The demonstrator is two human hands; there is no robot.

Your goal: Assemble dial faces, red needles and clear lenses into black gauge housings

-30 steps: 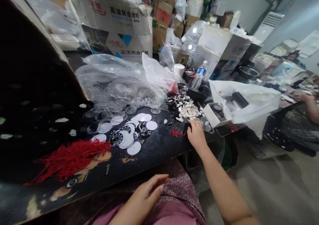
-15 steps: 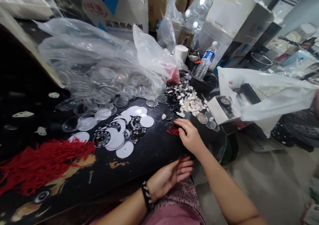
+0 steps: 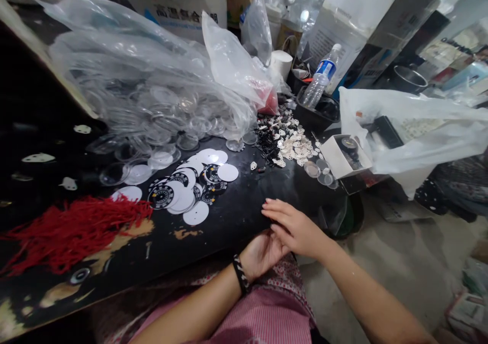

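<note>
My right hand (image 3: pixel 295 229) lies at the near edge of the dark table (image 3: pixel 229 227), fingers stretched out and pointing left. It rests over my left hand (image 3: pixel 259 255), which is held palm up just below the edge. The left fingers are covered by the right hand, so anything in the palm is hidden. A black beaded bracelet (image 3: pixel 240 275) is on my left wrist. Nearest on the table are white and black printed discs (image 3: pixel 190 191) in a loose pile.
Red tassels (image 3: pixel 72 229) lie at the near left. A clear bag of transparent round covers (image 3: pixel 152 95) fills the middle. Small cream and black pieces (image 3: pixel 290 148), a small white box (image 3: pixel 345 156), a water bottle (image 3: pixel 320 77) and a white bag (image 3: pixel 412 130) sit right.
My right hand drew back from the small red pieces to the table edge. My left hand rose under it. The red pieces no longer show on the table.
</note>
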